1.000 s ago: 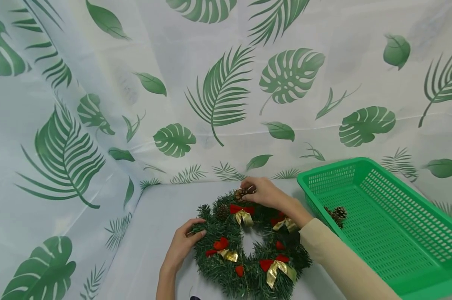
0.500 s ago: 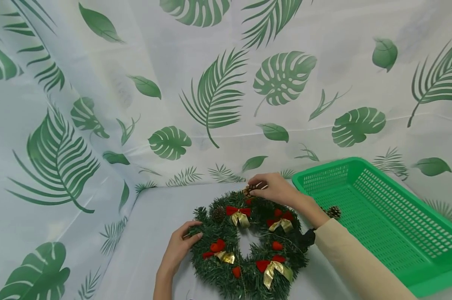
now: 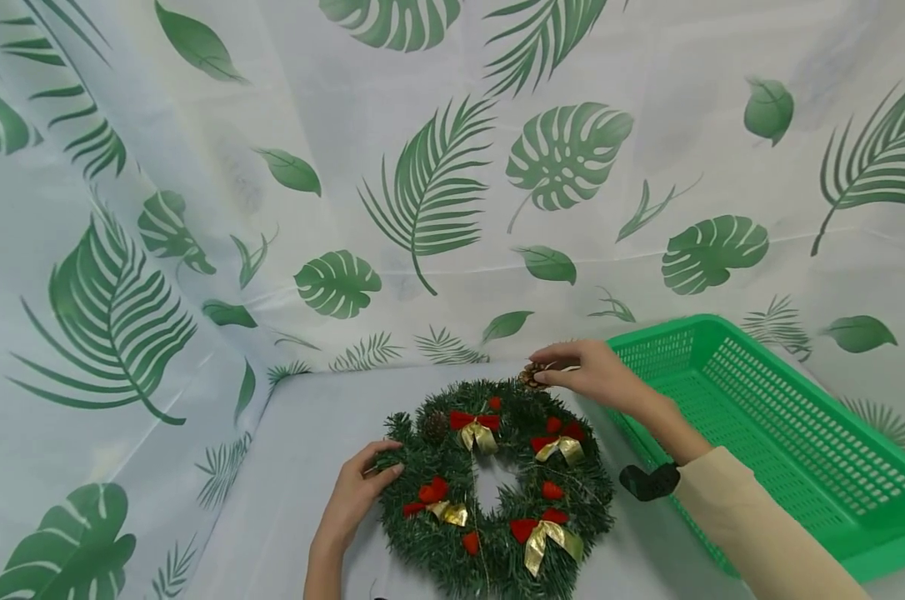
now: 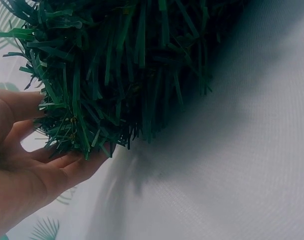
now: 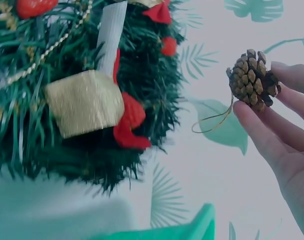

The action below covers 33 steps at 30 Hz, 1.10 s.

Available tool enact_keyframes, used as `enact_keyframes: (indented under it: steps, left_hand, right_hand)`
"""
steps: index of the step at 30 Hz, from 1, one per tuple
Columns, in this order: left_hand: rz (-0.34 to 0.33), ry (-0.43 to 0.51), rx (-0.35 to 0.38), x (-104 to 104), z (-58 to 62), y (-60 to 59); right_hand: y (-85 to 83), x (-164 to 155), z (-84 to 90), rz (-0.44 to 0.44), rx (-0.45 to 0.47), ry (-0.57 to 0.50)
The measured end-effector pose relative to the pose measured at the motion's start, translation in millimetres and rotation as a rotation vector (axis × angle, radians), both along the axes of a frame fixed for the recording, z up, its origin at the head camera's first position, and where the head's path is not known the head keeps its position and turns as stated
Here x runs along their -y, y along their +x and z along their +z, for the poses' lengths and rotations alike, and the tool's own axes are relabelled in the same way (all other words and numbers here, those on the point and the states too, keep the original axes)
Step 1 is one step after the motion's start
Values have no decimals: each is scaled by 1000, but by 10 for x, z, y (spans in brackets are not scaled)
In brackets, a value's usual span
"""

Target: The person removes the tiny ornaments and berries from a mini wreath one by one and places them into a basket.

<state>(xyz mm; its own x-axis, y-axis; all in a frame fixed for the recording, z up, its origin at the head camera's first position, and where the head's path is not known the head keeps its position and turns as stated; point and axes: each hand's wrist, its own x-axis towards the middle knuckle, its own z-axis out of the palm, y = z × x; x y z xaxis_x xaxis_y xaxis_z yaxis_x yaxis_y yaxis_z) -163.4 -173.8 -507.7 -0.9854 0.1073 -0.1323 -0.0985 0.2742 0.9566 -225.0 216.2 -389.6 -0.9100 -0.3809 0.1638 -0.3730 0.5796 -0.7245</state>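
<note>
While spread flat on the white table cover (image 3: 302, 433), with leaf-print backdrop (image 3: 437, 183) behind, wreath (image 3: 493, 483) lies near centre, green basket (image 3: 835, 525) just to its right.

Wreath: green needle ring carrying red-and-gold bows (image 3: 473, 427), one pine cone (image 3: 432, 427) seated at far left of ring. Lying flat, not lifted.

Left hand (image 3: 355, 496): at wreath's left edge, fingers curled lightly into the needles, thumb against the rim; in the left wrist view, fingertips (image 4: 77, 162) tucked under the fringe. Steadying grip, judged adequate.

Right hand (image 3: 598, 375): raised over far right of ring, close beside basket's far left corner. Pinching small pine cone (image 5: 252, 80) between thumb and fingertips; remaining fingers extended. Thin gold loop (image 5: 214, 122) trailing from cone's base, hanging free and clear of the needles.

Step in hand, judged: moving a loose cone between wreath and basket. To do well: keep pinch on cone body, not the loop; keep loop clear of needles and bows so nothing snags; keep left hand pressing ring down so wreath stays put.
</note>
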Motion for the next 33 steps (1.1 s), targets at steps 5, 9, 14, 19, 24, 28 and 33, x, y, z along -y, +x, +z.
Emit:
enact_keyframes:
  steps: [5,9,14,19,24,28,33]
  left_hand:
    - [3,1,-2,-4,4,-9]
    - [6,14,6,-12,-5,-9]
    - [8,21,13,-17,1,-11]
    - [13,21,20,-20,17,-6]
    - [21,28,27,-25,20,-3]
    - [22,30,30,-25,14,-3]
    - [13,22,22,-19,12,-5]
  right_hand:
    - [48,-122,45,-30,-15,8]
    - [105,-215,69,-59,-3,-2]
    - [156,-317,113,-96,6,-3]
    - [204,-419,162,-116,-14,24]
    - [241,-505,176,-170,-27,57]
    - [254,-550,170,-234,-50,59]
    - [257,-605,165,-278,-73,65]
